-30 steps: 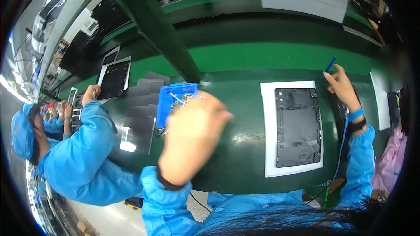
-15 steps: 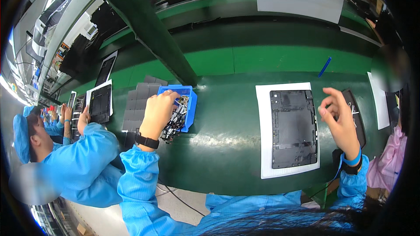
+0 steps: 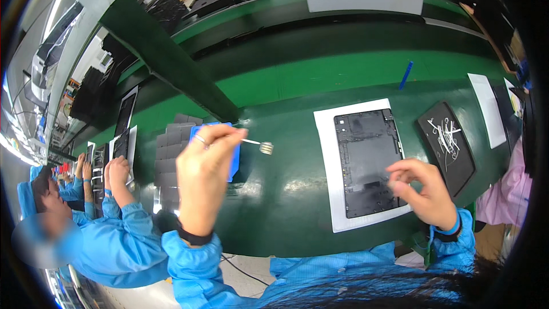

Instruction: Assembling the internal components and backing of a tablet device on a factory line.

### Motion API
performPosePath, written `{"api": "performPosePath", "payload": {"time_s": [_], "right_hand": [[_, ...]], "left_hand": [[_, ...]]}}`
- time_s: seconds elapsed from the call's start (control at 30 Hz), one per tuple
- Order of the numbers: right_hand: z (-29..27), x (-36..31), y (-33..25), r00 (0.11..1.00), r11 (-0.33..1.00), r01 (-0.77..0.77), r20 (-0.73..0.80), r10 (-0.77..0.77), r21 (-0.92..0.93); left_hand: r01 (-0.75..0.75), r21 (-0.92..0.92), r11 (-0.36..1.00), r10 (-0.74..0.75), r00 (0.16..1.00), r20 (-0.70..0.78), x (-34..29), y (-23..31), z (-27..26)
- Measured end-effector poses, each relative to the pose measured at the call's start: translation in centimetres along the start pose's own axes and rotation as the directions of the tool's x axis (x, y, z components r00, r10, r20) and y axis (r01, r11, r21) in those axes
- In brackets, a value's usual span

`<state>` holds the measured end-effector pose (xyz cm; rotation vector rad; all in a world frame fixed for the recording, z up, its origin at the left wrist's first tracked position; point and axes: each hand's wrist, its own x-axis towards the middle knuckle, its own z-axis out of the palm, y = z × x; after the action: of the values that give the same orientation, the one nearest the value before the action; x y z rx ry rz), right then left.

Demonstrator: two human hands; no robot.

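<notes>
My left hand (image 3: 207, 163) is pinched on one end of a thin pale strip with a small silver block (image 3: 266, 147) at its other end. It holds this small metal part above the bench, in front of a blue bin (image 3: 234, 163) that it mostly hides. A black tablet back housing (image 3: 369, 160) lies inner side up on a white sheet (image 3: 327, 154). Over the housing's right edge hovers my right hand (image 3: 426, 194), fingers bent and apart, with nothing visible in them.
Right of the housing is a black tray (image 3: 462, 166) with white strips on it. A blue stick-like item (image 3: 406, 75) lies farther back. Dark grey flat pieces (image 3: 168, 160) lie left of the bin, near a green post (image 3: 166, 60). A co-worker in blue (image 3: 114, 240) sits at left.
My left hand has come out of the blue bin, now with a small metal part. My right hand has moved left and nearer, to the housing's edge. The view has shifted.
</notes>
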<state>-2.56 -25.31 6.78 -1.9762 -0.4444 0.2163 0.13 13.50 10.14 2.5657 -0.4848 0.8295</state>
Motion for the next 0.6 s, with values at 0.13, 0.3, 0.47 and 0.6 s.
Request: {"api": "performPosePath", "payload": {"time_s": [0.13,0.3,0.47,0.6], "right_hand": [[3.2,2.0,-0.5,0.998,0.961,0.032,0.034,-0.043,0.274],[4.9,2.3,-1.1,0.993,0.851,-0.112,0.078,0.084,0.514],[3.8,1.2,0.1,0.985,0.93,0.033,-0.168,0.031,0.365],[3.3,0.6,0.6,0.972,0.964,0.062,-0.233,0.0,0.26]], "left_hand": [[-0.229,-0.165,0.959,0.23,0.973,-0.014,0.4,5.5,3.6],[-0.252,-0.41,0.876,0.266,0.964,-0.023,0.4,8.9,6.5],[0.03,-0.746,0.665,-0.109,0.992,-0.057,0.0,9.9,8.6],[0.482,-0.87,0.099,-0.059,0.876,0.479,0.8,10.8,8.6]]}}
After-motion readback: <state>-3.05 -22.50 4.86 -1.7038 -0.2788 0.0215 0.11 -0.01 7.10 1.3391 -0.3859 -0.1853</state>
